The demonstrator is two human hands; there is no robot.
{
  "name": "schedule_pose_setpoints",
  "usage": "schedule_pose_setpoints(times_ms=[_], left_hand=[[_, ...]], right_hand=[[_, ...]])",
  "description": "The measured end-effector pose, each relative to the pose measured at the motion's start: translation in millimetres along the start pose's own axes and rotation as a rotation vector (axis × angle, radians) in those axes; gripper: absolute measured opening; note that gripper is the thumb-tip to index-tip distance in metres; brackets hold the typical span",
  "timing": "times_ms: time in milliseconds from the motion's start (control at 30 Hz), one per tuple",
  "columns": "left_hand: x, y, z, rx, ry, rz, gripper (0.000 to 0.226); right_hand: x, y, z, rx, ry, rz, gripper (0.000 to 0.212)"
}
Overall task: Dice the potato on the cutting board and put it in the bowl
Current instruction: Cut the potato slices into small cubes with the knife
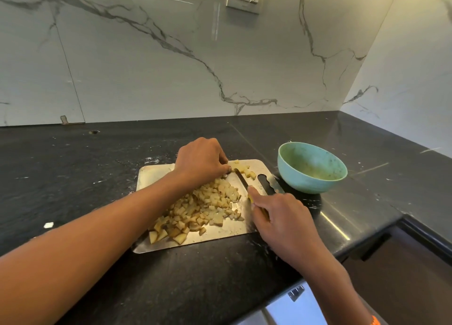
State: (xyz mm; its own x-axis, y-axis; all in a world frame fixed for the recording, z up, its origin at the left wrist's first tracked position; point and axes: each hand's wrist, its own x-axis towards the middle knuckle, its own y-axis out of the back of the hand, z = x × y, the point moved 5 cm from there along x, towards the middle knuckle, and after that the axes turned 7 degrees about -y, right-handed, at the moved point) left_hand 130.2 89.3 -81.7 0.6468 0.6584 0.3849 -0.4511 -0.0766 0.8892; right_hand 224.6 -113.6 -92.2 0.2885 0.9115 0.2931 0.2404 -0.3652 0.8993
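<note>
We are late in the dicing. Most of the potato lies as a heap of dice [203,207] across the middle and near-left of the board [151,178], which sits on the dark table [73,168]. What is left to cut is a small clump of pieces [242,169] at the far right of the board, just beyond the knife.

Our left hand [201,162] sits over the far edge of the board, fingers curled down, their tips pressing on or pinching that clump; the knuckles hide the contact, so we cannot tell which. Our right hand [281,217] grips the knife handle at the board's right edge, forefinger stretched forward along it. The blade [241,178] runs away from that hand, up and to the left, its tip beside the left fingertips. So the uncut clump lies just past the blade, and the left hand is the nearer one to it.

The bowl [311,168] stands on the table just right of the board's far corner, close to the clump, with the right hand nearer to it. It looks empty of dice, only smeared inside, so in our judgement the transfer is not yet begun.

The knife handle is almost wholly covered by the right hand. A dark slot [266,184] in the board lies beside the blade and is easily mistaken for it.
</note>
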Motion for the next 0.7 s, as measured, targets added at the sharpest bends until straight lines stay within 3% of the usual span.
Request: schedule_pose_setpoints(times_ms=[267, 467, 700], left_hand=[[3.9, 16.0, -18.9, -0.089, 0.055, 0.023, 0.011], [2.1, 8.2, -15.7, -0.11, 0.037, -0.055, 0.013], [-0.9, 8.7, -7.1, -0.056, 0.075, -0.022, 0.016]], right_hand=[[7.1, 6.7, -7.4, 0.088, -0.027, 0.165, 0.042], [29.1, -1.5, -19.0, 0.011, -0.011, 0.094, 0.042], [34.2, -10.1, -14.4, 0.01, 0.001, -0.003, 0.042]])
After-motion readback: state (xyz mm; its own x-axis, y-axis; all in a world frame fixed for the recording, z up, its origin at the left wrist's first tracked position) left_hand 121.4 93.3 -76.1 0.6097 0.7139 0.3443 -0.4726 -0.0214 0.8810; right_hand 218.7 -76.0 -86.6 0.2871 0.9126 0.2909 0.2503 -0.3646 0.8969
